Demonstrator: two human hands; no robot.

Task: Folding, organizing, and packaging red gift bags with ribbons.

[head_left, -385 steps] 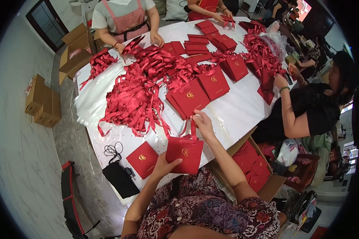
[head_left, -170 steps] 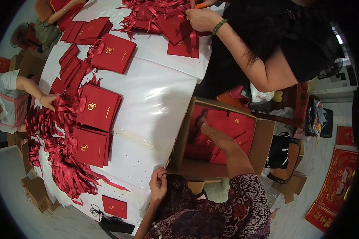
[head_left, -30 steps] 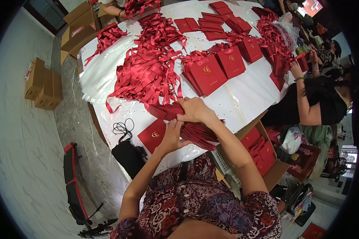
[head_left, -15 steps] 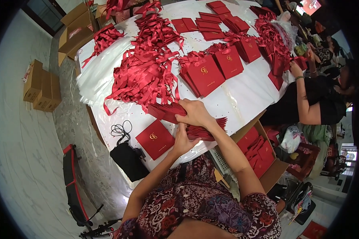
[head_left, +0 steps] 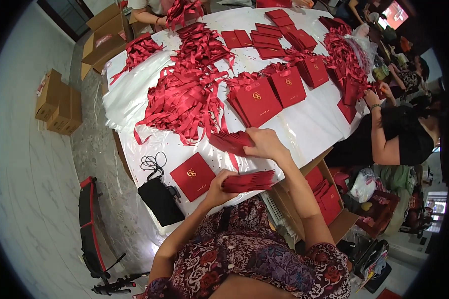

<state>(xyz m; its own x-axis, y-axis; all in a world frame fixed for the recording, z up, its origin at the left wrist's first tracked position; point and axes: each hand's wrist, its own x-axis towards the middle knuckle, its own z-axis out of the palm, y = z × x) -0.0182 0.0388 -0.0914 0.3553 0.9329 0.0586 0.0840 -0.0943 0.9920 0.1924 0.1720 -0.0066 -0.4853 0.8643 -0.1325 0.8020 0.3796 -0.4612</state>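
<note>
My left hand (head_left: 218, 188) is closed on the end of a stack of flat red paper bags (head_left: 250, 182) near the table's front edge. Just beyond it, my right hand (head_left: 268, 144) grips a second stack of red paper bags (head_left: 228, 142), its edges fanned out. The two stacks are apart. A single red bag with a gold print (head_left: 192, 175) lies flat to the left of my left hand. Past the right hand's stack is a heap of red ribbons (head_left: 182, 102). Larger red bags (head_left: 258, 102) lean in a row farther right.
A black pouch with a cord (head_left: 159, 202) lies at the table's left front edge. An open carton of red bags (head_left: 329, 199) stands at my right. Clear plastic sheets (head_left: 134, 89) lie left of the ribbons. Co-workers' arms (head_left: 379, 124) are at the right and far sides.
My hands have moved apart. The left hand's stack has come slightly nearer me, while the right hand's stack has moved right, away from the single bag. The view has shifted slightly.
</note>
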